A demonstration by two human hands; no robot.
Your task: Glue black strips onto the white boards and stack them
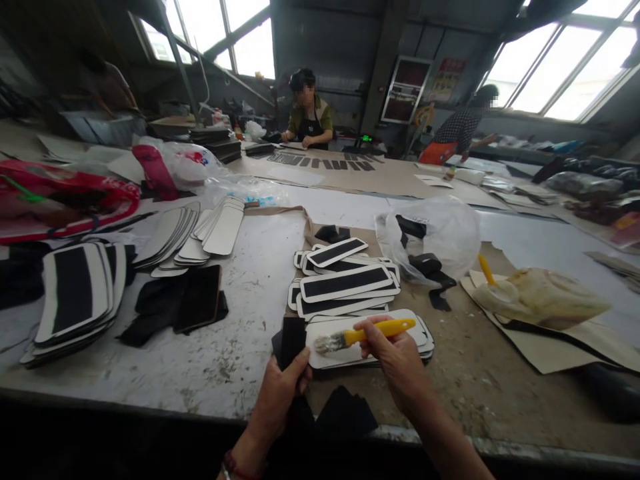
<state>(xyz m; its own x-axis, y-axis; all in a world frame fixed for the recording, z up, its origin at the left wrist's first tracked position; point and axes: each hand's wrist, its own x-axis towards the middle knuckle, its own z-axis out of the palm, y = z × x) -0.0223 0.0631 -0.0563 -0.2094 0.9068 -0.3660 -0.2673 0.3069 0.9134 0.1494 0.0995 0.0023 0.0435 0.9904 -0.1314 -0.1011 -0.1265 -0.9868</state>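
Observation:
My right hand grips a paintbrush by its yellow handle. Its whitish bristles rest on or just over the top white board of a small pile with rounded corners. Between the thumb and fingers of my left hand is a black fabric strip, held upright at the left end of that pile. Right behind lie several white boards with black strips along their middles, stacked unevenly. More black fabric pieces lie at the table edge between my wrists.
Left are stacked boards with black panels, plain white boards and a dark phone-like slab. At right, a second yellow-handled brush stands in a glue-smeared container. A clear plastic bag sits behind. Co-workers are across the tables.

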